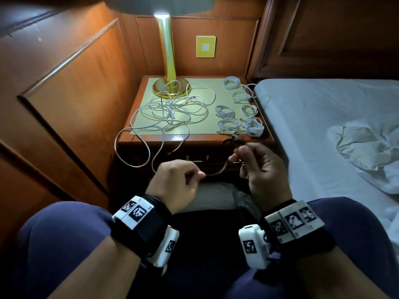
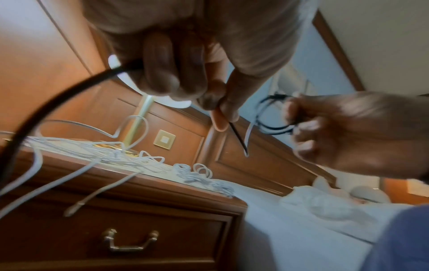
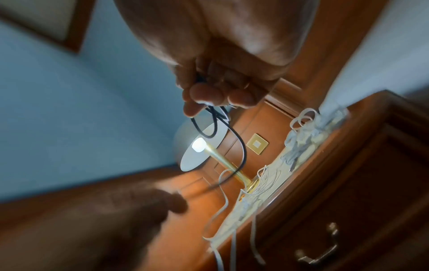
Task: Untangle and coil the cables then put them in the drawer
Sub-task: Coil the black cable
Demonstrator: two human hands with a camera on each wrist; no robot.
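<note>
Looping thin round cable (image 1: 218,172) between left hand (image 1: 177,182) and right hand (image 1: 262,169).

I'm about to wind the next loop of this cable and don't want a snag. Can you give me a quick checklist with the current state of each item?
1. Right hand holds the loops already wound: ok, fingers curl round the small coil.
2. Left hand pinches the cable being coiled to feed it: ok.
3. Span between the hands is free of knots: ok.
4. Tail is clear of the tangled pile: cannot tell, it runs up toward the pile.
5. Finished coils sit out of the way on the nightstand: ok.
6. Drawer open to receive coils: not ok, it is closed.
</note>
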